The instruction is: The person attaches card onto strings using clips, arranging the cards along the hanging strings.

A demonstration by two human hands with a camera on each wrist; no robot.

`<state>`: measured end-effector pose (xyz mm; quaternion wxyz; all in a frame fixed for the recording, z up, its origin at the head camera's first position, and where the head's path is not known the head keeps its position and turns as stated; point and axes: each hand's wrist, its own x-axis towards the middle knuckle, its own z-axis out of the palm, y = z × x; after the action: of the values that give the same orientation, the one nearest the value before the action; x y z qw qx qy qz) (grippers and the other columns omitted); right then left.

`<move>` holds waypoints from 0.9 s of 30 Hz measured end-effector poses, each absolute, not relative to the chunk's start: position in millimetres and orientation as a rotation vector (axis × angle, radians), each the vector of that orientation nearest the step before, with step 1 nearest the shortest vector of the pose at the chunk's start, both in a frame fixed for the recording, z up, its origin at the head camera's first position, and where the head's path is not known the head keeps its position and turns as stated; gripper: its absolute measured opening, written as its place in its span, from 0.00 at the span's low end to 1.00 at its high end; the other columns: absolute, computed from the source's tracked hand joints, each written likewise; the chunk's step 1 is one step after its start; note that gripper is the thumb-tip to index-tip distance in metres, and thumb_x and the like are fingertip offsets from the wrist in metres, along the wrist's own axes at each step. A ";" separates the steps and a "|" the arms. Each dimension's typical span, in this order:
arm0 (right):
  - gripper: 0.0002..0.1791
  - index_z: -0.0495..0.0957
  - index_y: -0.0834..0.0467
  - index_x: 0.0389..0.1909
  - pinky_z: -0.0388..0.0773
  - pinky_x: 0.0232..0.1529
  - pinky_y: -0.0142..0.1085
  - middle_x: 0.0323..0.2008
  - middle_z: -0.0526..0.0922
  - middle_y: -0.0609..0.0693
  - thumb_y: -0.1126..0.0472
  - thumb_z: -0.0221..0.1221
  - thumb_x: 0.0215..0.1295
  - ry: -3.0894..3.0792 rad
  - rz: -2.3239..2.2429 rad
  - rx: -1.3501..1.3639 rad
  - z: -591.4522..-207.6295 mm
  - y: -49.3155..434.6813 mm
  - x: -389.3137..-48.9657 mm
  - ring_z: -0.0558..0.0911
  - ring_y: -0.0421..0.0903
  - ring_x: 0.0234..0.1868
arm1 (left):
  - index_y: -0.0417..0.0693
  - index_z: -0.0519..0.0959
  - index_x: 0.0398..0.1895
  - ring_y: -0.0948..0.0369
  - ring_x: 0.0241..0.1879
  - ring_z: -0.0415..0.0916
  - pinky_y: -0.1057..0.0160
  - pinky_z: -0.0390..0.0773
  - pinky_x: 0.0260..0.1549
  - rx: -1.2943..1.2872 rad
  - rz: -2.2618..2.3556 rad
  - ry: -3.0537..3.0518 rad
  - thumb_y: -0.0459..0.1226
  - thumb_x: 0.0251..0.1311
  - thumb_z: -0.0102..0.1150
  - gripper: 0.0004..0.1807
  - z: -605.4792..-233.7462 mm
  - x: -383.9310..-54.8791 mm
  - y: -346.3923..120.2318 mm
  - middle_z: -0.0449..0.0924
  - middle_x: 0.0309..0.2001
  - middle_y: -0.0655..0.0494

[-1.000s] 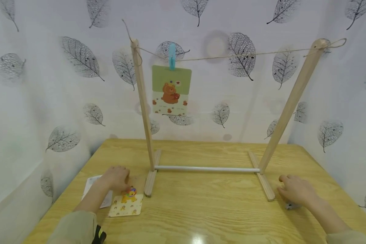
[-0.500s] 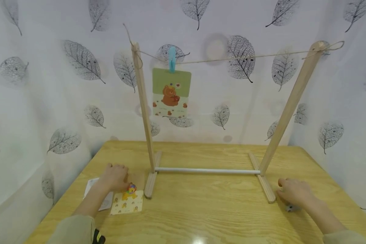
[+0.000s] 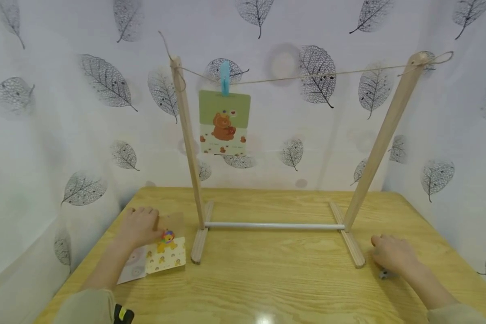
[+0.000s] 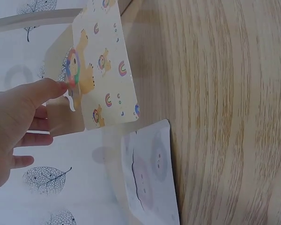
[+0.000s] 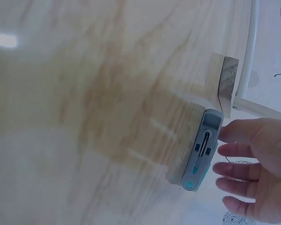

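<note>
My left hand [image 3: 137, 226] pinches a folded card [image 4: 105, 70] printed with a lion and small rainbows. The card is raised off the table, its plain tan half standing behind my thumb. Below it lies a pale card [image 4: 152, 176] with a dark wavy line and pinkish round shapes. On the far side, my right hand [image 5: 267, 164] lies with loose fingers beside a grey and teal plastic thing [image 5: 201, 152], which has a metal part in a slot. My thumb tip appears to touch its end; whether the fingers grip it is hard to see.
A wooden stand with a left post [image 3: 188, 144], a right post [image 3: 382, 144] and a white crossbar [image 3: 273, 225] stands mid-table. Twine [image 3: 291, 78] spans its top. From it a blue clothespin [image 3: 225, 78] hangs a green bear card [image 3: 224, 123]. A leaf-print curtain surrounds the table.
My left hand has moved up and left, raising the lion card off the table and uncovering more of the pale card. The right hand stays almost in place.
</note>
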<state>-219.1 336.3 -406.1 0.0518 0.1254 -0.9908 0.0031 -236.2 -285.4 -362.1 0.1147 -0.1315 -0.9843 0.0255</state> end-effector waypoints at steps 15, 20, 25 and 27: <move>0.08 0.68 0.59 0.21 0.67 0.21 0.45 0.17 0.69 0.49 0.63 0.55 0.56 -3.057 0.007 0.238 -406.0 344.0 -221.8 0.67 0.48 0.19 | 0.52 0.66 0.19 0.51 0.33 0.71 0.43 0.66 0.41 -0.441 0.150 -2.821 0.48 0.46 0.62 0.16 -356.2 -228.7 -281.1 0.70 0.27 0.55; 0.09 0.67 0.59 0.21 0.67 0.21 0.44 0.16 0.68 0.49 0.62 0.55 0.56 -3.046 0.018 0.249 -406.3 344.8 -219.4 0.67 0.47 0.18 | 0.52 0.65 0.18 0.49 0.34 0.71 0.42 0.65 0.43 -0.446 0.151 -2.775 0.47 0.45 0.62 0.16 -354.2 -227.7 -277.3 0.70 0.26 0.54; 0.10 0.69 0.60 0.21 0.69 0.26 0.51 0.18 0.69 0.50 0.61 0.58 0.55 -3.008 0.023 0.255 -403.6 344.1 -217.9 0.69 0.48 0.20 | 0.45 0.69 0.21 0.45 0.36 0.72 0.41 0.65 0.43 -0.428 0.195 -2.698 0.47 0.44 0.63 0.18 -352.8 -227.9 -274.4 0.74 0.29 0.47; 0.11 0.68 0.60 0.20 0.69 0.26 0.51 0.18 0.69 0.49 0.60 0.59 0.55 -2.989 0.025 0.251 -402.5 343.7 -217.0 0.69 0.47 0.20 | 0.41 0.71 0.24 0.44 0.36 0.72 0.42 0.66 0.42 -0.425 0.208 -2.665 0.47 0.43 0.64 0.19 -351.7 -227.1 -273.0 0.75 0.30 0.45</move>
<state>-217.0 343.7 -402.5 0.0709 0.0836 -0.9939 0.0083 -227.1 -273.0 -351.7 0.2157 -0.1532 -0.9615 0.0750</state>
